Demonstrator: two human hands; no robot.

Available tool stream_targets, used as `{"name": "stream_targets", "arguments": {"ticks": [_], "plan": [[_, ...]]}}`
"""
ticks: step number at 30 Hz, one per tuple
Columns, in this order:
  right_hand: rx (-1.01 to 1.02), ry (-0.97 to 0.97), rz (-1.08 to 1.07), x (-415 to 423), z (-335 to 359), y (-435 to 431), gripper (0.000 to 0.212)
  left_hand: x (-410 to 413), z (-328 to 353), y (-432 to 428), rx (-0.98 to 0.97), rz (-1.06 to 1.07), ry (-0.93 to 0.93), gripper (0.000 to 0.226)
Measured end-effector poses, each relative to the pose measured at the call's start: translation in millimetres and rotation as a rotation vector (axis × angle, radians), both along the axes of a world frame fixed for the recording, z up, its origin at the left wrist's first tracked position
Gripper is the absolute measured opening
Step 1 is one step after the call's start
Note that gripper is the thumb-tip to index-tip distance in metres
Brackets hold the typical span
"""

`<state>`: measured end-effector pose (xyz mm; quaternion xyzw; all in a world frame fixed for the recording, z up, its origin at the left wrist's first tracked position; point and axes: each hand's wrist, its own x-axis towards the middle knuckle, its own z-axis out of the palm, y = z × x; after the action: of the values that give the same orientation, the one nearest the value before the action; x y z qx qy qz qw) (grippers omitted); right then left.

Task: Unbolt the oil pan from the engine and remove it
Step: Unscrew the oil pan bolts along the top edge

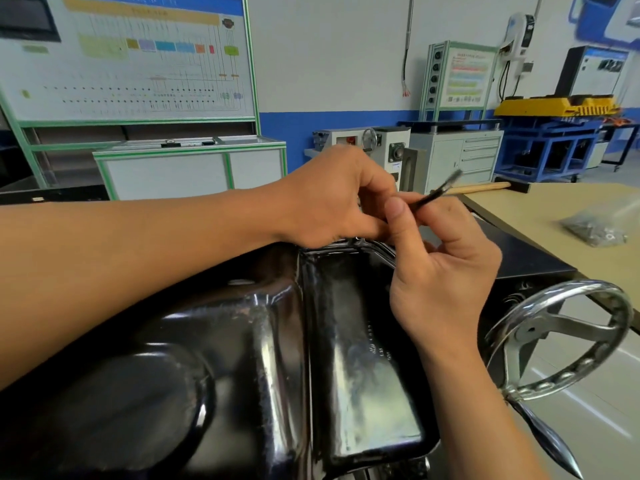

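Hands together, both grips closed on a thin dark tool (440, 194): right hand (446, 271) pinching the shaft, left hand (329, 199) pinching its near end. Directly beneath the grip sits the black oil pan (263, 358), not yet lifted off. Glossy, stiff steel, likely heavy and slick. I'd take it by the rim (346, 244), both sides, never the smooth belly.

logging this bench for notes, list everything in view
oil pan: one, glossy black, centre foreground
dark rod: one, black with silvery tip, blurred, above pan
handwheel: one, chrome, lower right
workbench: one, tan top, right
bag of small parts: one, clear with grey contents, on the workbench
wooden handle: one, pale, workbench far edge
wiring board: one, white, green frame, back left
left hand: one, pinches rod's near end
right hand: one, pinches the rod
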<state>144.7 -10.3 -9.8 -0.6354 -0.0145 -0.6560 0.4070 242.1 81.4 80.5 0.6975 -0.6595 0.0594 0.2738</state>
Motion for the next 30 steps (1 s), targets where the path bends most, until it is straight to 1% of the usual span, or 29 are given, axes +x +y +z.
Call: {"name": "stream_targets", "arguments": {"ticks": [1, 3, 6, 8, 9, 11, 12, 15, 17, 19, 21, 22, 25, 28, 30], "plan": [[-0.011, 0.014, 0.007, -0.5, -0.6, 0.4, 0.008, 0.9, 0.9, 2.1, 0.023, -0.025, 0.020, 0.004], [-0.023, 0.043, 0.024, -0.9, -0.7, 0.4, 0.016, 0.4, 3.4, 6.8, 0.066, -0.055, 0.031, 0.014], [-0.056, 0.068, 0.032, -1.4, 0.2, 0.8, 0.024, 0.9, 5.8, 8.6, 0.078, -0.052, -0.033, 0.015], [-0.005, 0.015, 0.038, -1.8, 0.2, 0.4, 0.018, -0.9, 7.4, 8.0, 0.041, -0.034, -0.025, 0.007], [0.044, -0.017, 0.046, -1.6, 0.1, 0.2, 0.013, -1.5, 7.6, 7.3, 0.014, -0.018, -0.031, 0.010], [0.134, -0.055, 0.069, -0.8, 0.4, -0.9, 0.009, -2.7, 7.4, 5.2, -0.017, 0.028, -0.061, 0.031], [0.144, -0.060, 0.071, -0.4, 0.8, -1.9, 0.008, -2.4, 6.6, 3.6, -0.023, 0.041, -0.068, 0.033], [0.077, -0.055, 0.034, -0.1, 1.6, -3.3, 0.006, -1.2, 5.0, 1.5, -0.029, 0.049, -0.088, 0.018], [0.002, -0.036, 0.005, 0.0, 0.7, -2.3, 0.005, 0.3, 5.6, 4.3, 0.025, -0.013, -0.040, 0.004], [-0.055, 0.003, -0.019, 0.9, -0.3, -1.1, 0.009, 0.8, 6.4, 7.7, 0.089, -0.051, -0.001, 0.016], [-0.065, 0.033, -0.012, 1.8, 0.0, -0.5, 0.013, 1.9, 6.9, 9.9, 0.107, -0.051, 0.010, 0.015], [-0.057, 0.034, 0.001, 2.0, 0.4, 0.0, 0.015, 2.0, 7.4, 10.6, 0.099, -0.048, 0.009, 0.013], [0.006, -0.026, 0.027, 2.5, 3.2, 0.8, 0.016, -0.1, 9.6, 8.4, 0.051, -0.022, -0.011, 0.026], [0.041, -0.072, 0.024, 3.2, 5.4, -1.0, 0.015, -3.6, 8.2, 2.2, 0.016, 0.013, -0.038, 0.034], [0.016, -0.039, 0.009, 4.1, 4.8, -1.5, 0.019, -4.2, 6.2, 0.4, 0.005, 0.025, -0.046, 0.030]]}}
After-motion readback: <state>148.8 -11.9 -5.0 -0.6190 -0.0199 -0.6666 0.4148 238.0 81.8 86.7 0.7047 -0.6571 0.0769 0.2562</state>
